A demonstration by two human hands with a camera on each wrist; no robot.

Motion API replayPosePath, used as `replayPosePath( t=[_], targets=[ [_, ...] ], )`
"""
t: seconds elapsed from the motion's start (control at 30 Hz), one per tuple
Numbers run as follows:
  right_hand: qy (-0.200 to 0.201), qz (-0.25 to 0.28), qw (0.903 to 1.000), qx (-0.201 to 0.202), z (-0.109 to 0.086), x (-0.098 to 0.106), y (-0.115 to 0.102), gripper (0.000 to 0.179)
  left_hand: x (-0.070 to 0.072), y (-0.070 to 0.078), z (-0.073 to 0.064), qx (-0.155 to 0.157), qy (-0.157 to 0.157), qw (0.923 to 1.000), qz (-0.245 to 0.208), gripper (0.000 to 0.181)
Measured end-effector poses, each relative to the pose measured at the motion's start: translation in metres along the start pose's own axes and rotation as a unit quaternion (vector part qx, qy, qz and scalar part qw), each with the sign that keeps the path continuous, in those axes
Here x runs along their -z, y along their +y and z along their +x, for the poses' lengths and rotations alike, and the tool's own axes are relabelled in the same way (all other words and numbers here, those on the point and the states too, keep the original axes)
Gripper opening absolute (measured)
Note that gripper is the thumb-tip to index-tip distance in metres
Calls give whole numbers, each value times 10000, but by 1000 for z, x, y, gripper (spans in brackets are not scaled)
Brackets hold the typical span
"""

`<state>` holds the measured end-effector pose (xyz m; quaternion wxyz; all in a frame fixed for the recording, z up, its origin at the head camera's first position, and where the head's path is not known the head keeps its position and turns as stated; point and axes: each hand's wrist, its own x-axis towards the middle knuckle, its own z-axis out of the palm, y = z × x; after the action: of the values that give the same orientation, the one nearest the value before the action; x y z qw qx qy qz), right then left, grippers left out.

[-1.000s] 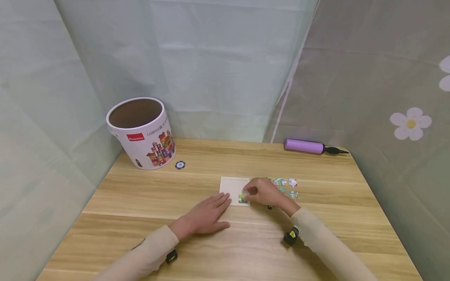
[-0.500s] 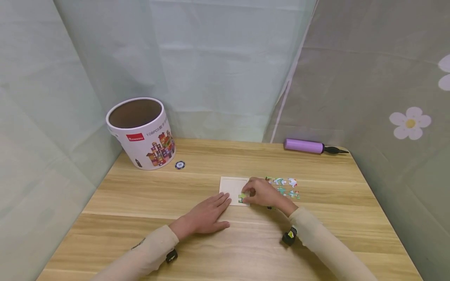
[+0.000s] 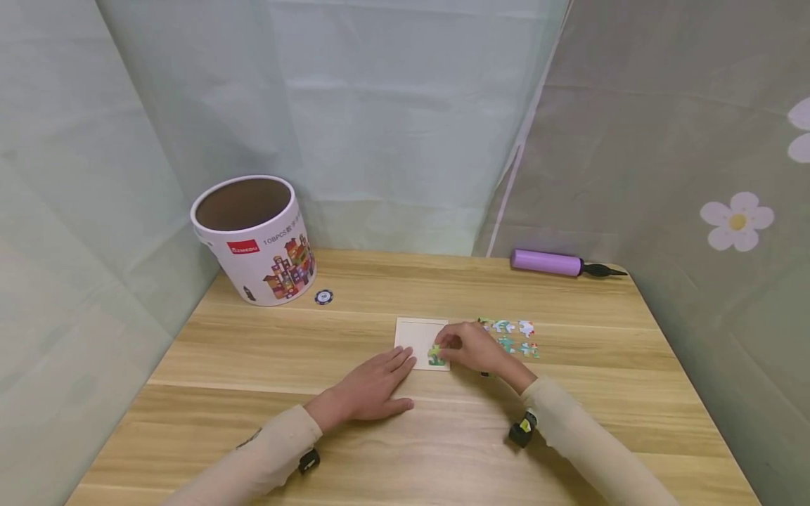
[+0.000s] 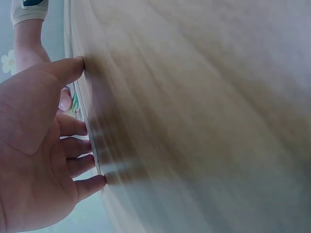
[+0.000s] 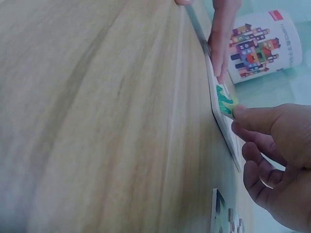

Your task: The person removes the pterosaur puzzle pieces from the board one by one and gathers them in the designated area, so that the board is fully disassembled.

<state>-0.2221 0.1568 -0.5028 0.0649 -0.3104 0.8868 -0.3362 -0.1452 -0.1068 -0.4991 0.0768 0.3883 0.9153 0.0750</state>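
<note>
A pale square puzzle board [image 3: 415,333] lies on the wooden table in the head view. My left hand [image 3: 373,388] is spread out, its fingertips resting at the board's lower left edge and its thumb on the table. Between thumb and forefinger, my right hand [image 3: 470,347] pinches a green puzzle piece [image 3: 435,355] over the board's lower right corner. In the right wrist view this piece [image 5: 225,101] is tilted, its near end raised from the board. Loose puzzle pieces [image 3: 526,337] lie right of the board, some hidden behind the right hand.
A white bucket [image 3: 256,246] with printed blocks stands at the back left, and a poker chip [image 3: 324,297] lies beside it. A purple hand pump [image 3: 547,262] lies along the back right edge. Fabric curtains [image 3: 405,126] hang around the table.
The right hand and the puzzle piece have shifted slightly within the board's lower right corner, the piece moving a little left. The left hand has stayed put.
</note>
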Motion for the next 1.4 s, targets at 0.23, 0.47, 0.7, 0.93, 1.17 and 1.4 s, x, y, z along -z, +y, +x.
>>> replayPosePath(
  t=[0.23, 0.47, 0.7, 0.93, 1.17, 1.4],
  targets=[
    [218, 258, 9994, 78, -6, 7, 2, 7, 0, 0, 1, 48, -59, 10000, -4, 76],
    [381, 394, 9984, -133, -22, 21, 10, 8, -2, 0, 1, 60, -83, 9999, -26, 77],
    [613, 332, 9973, -239, -48, 39, 18, 9, -1, 0, -1, -1, -40, 10000, -12, 76],
    [882, 5, 9946, -541, -74, 59, 32, 6, -2, 0, 0, -23, -40, 10000, 27, 76],
    [962, 45, 9919, -822, -100, 74, 47, 8, -3, -1, 0, 5, -52, 10000, 28, 76],
    [1077, -29, 9888, -1031, -120, 82, 57, 7, -3, 0, 0, -8, -19, 10000, 19, 76]
  ],
)
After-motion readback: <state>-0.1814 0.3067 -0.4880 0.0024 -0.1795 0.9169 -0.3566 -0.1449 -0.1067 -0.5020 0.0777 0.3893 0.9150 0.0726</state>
